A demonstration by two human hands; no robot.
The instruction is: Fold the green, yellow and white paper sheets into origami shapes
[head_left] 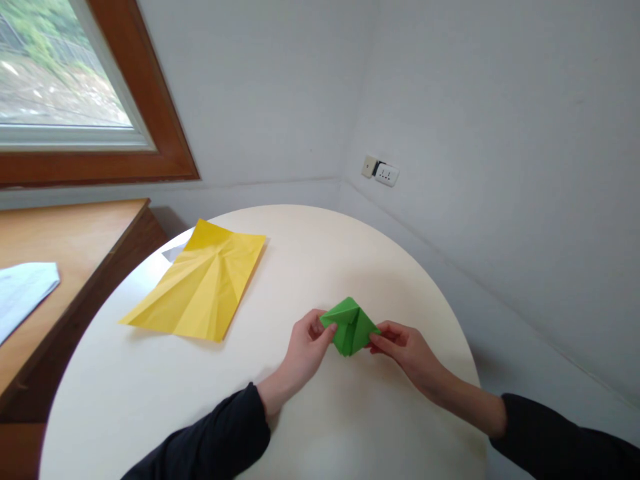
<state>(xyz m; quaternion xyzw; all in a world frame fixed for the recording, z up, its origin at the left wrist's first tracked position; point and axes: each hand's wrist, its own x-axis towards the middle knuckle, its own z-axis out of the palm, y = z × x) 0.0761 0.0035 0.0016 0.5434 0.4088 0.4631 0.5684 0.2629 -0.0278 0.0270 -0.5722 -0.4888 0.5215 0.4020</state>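
Both hands pinch the folded green paper (350,327) just above the round table (150,400), left hand (305,350) at its left corner, right hand (400,347) at its right, where an uneven pull could skew the crease.

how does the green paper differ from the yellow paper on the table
The green paper is folded into a small compact shape, pinched between the left hand and right hand; the yellow paper is opened out, only creased, and lies untouched on the round table. The green paper looks far smaller than the yellow paper. Both are coloured sheets bearing fold lines.
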